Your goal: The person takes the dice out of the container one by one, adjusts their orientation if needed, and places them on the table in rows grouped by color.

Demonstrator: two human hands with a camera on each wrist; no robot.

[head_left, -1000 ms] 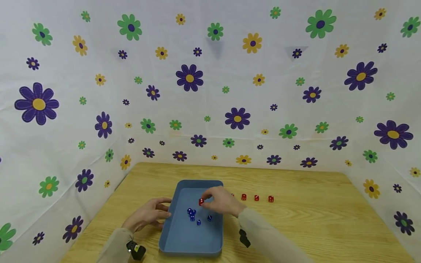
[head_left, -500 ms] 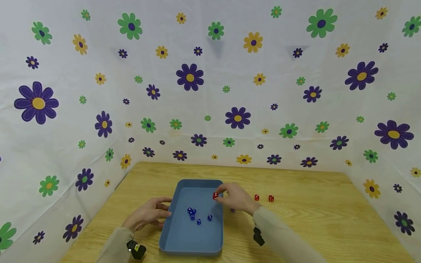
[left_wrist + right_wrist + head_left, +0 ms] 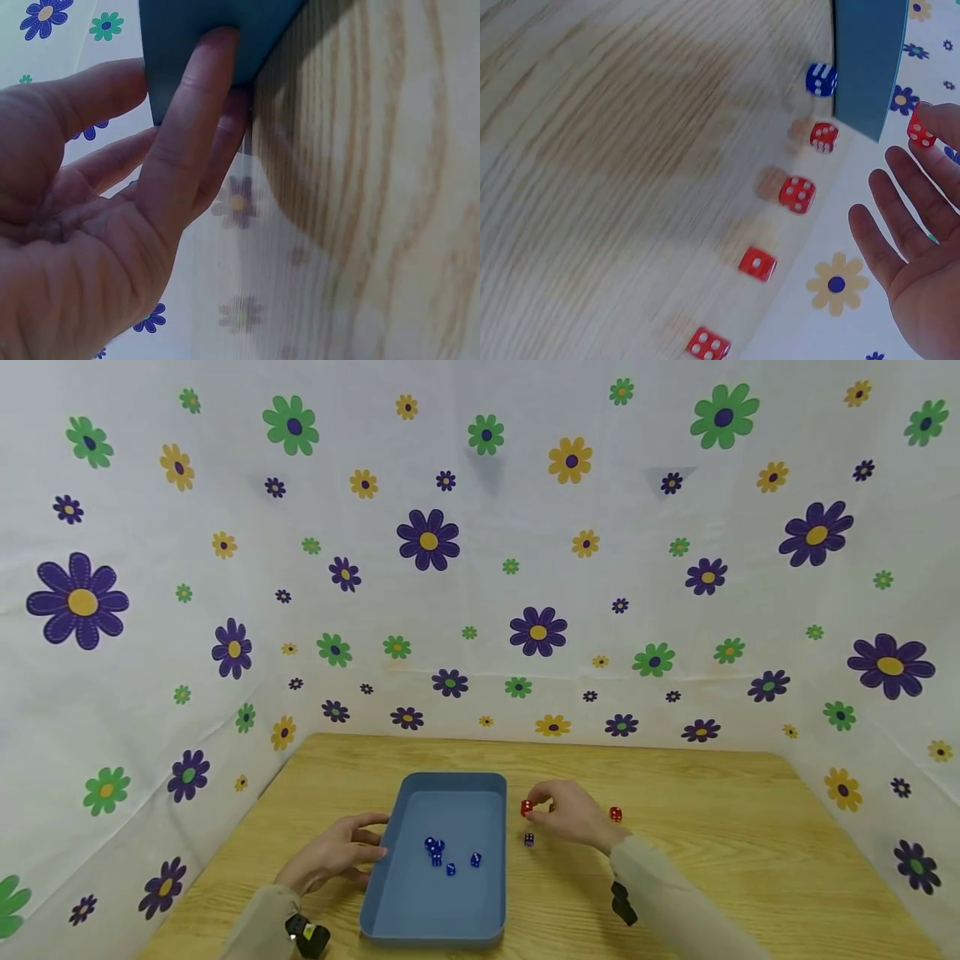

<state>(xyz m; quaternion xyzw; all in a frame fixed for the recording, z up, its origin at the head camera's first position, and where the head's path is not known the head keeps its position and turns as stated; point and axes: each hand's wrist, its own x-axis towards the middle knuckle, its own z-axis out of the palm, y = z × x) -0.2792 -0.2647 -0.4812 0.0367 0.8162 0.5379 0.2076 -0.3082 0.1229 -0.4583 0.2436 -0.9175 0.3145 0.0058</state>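
The right hand (image 3: 573,814) pinches a red die (image 3: 527,807) at the fingertips, above the worktop (image 3: 690,860); such a shallow grip on a small, smooth cube could let it slip and roll. A low sweep could knock the blue die (image 3: 528,840) just nearer the person than those fingertips, or the row of red dice (image 3: 797,194) by that hand, while the left hand, (image 3: 333,853) fingers relaxed against the tray (image 3: 435,922), might shove it by pressing harder.

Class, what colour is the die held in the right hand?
The die is red, dotted white; the right wrist view shows it best.
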